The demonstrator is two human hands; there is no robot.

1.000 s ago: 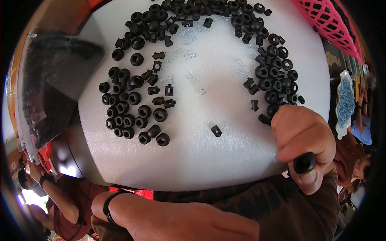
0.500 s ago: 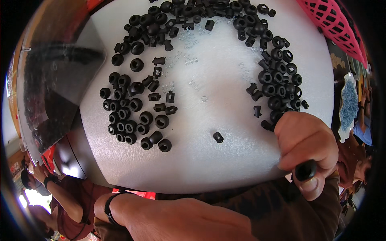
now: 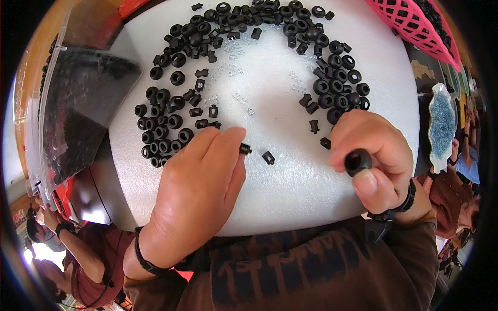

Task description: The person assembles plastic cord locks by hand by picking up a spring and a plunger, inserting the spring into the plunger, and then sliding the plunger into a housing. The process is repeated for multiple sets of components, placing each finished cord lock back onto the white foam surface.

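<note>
My right hand (image 3: pixel 376 150) is closed around a round black bead with a wide hole (image 3: pixel 358 162), thumb and fingers pinching it above the right front of the white padded surface (image 3: pixel 290 197). My left hand (image 3: pixel 199 176) is closed, palm down, over the left front of the surface. From its fingertips sticks out a small black cylindrical piece (image 3: pixel 245 149), partly hidden by the fingers. Another small black cylinder (image 3: pixel 268 157) lies alone between my hands. Several black beads (image 3: pixel 175 122) lie to the left, some partly covered by my left hand.
More black beads and pieces (image 3: pixel 337 75) arc round the far and right sides. Tiny clear rings (image 3: pixel 233 49) lie scattered inside the arc. A pink mesh basket (image 3: pixel 415 23) stands far right, a clear bin (image 3: pixel 85 103) left, a dish of bluish bits (image 3: pixel 441 127) right. Other people are at both sides.
My left hand has come up from the lower edge onto the surface and now pinches a small black piece. My right hand, still gripping the bead, has turned its hole into view. The view has shifted.
</note>
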